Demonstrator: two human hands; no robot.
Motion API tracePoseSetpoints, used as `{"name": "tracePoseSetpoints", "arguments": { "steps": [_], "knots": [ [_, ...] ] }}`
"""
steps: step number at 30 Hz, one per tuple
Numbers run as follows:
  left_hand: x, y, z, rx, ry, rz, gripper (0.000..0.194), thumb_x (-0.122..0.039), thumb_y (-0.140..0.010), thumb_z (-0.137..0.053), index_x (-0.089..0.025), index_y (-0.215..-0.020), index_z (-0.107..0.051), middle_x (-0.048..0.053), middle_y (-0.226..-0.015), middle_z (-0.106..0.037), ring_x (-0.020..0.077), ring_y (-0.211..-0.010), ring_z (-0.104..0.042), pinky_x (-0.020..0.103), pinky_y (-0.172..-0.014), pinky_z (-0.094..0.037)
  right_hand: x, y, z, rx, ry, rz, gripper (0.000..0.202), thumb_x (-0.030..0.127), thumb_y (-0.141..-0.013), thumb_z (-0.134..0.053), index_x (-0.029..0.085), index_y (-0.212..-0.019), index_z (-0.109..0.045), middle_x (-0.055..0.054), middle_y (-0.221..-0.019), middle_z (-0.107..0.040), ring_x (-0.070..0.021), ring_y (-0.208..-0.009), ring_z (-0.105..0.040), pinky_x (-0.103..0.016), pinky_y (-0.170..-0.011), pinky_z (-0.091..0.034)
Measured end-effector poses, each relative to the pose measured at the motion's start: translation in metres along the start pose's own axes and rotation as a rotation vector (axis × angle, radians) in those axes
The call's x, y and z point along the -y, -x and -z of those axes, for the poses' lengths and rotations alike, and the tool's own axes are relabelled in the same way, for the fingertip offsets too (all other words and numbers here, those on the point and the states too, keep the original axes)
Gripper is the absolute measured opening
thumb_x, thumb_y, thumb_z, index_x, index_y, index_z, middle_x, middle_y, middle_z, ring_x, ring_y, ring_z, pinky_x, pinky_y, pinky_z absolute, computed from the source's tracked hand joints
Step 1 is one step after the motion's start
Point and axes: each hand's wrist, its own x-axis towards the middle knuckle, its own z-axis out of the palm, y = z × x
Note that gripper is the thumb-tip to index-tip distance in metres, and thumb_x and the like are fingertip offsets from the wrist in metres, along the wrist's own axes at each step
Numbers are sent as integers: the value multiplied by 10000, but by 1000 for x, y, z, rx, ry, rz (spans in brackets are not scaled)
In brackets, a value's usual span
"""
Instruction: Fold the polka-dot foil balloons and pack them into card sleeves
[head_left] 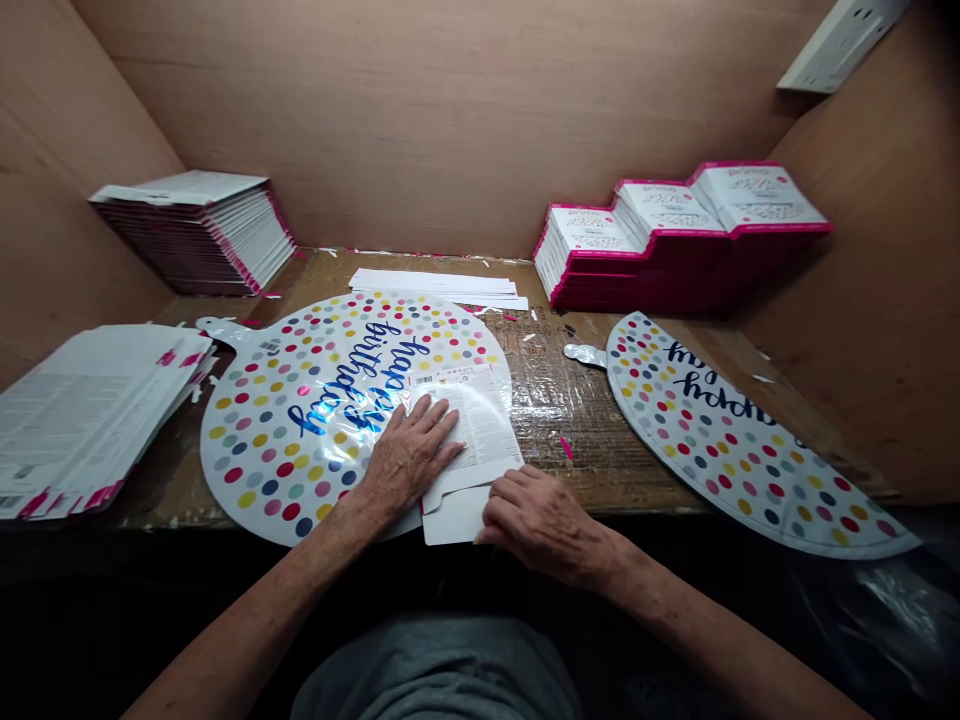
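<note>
A flat white printed carton [484,440] lies on a foil balloon [259,425] with coloured dots and blue "happy birthday" lettering. My left hand [405,452] presses flat on the carton's left side, its fingers stretched out. At the carton's near right edge, my right hand [536,522] is closed with curled fingers on the open end flap [452,515]. That flap points toward me at the table's front edge. The right thumb tip shows beside it; the other fingertips are partly hidden. A second dotted balloon [697,430], folded in half, lies to the right.
Flat cartons [82,420] are piled at the left, with a taller stack [187,235] behind them. Pink-and-white boxes [660,255] rise in steps at the back right. White card strips [435,284] and pink scraps lie on the taped cardboard tabletop [555,400]. Wooden walls enclose three sides.
</note>
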Motion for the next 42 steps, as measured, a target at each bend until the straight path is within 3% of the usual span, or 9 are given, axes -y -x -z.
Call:
{"name": "tracePoseSetpoints", "arguments": {
  "steps": [5,11,19,25,31,37,42],
  "knots": [
    [-5,1,1,17,-11,-18,397,-407,-961,-450,-233,-1288,-593,122,-1393,-575,349,-1364,-417,612,-1121,-228,6,-5,-8,-179,-33,-109,208,257,-1006,-480,180,-905,-644,-47,-846,-642,-184,-796,-537,-314,-734,-396],
    [-3,4,1,9,69,29,423,-437,-950,-458,-237,-1296,-600,118,-1417,-558,347,-1384,-398,604,-1143,-207,3,-25,-23,-133,62,-29,202,228,-999,-481,153,-896,-637,-53,-858,-643,-195,-807,-549,-337,-800,-424],
    [-2,3,-2,0,41,10,404,-421,-960,-451,-242,-1287,-606,118,-1418,-558,341,-1391,-398,624,-1140,-201,-7,-21,-6,89,1,29,247,326,-989,-519,151,-844,-615,-66,-862,-649,-191,-799,-562,-334,-766,-433],
    [-2,3,-3,-8,48,11,411,-429,-958,-451,-240,-1286,-609,121,-1420,-555,349,-1396,-391,643,-1140,-188,-9,-10,-7,-74,-67,-81,139,209,-989,-503,164,-1019,-631,-63,-911,-662,-180,-833,-572,-312,-772,-428],
    [-4,5,-1,15,78,22,408,-412,-948,-470,-260,-1304,-599,105,-1430,-549,338,-1402,-384,621,-1151,-166,-9,-27,-17,-22,10,29,205,260,-997,-500,156,-874,-626,-55,-871,-653,-187,-814,-556,-336,-807,-420],
    [-6,4,0,37,115,29,406,-424,-950,-468,-260,-1299,-597,110,-1437,-541,343,-1403,-380,645,-1150,-99,-15,-19,-6,80,-72,85,244,303,-993,-500,159,-831,-612,-62,-845,-644,-191,-786,-552,-338,-781,-426],
    [-7,2,0,32,158,33,411,-439,-943,-469,-248,-1276,-616,121,-1425,-551,365,-1399,-378,661,-1146,-81,-17,-10,-7,-42,-234,-37,253,301,-1020,-436,155,-910,-612,-63,-868,-643,-175,-796,-564,-301,-751,-431]
  ]
}}
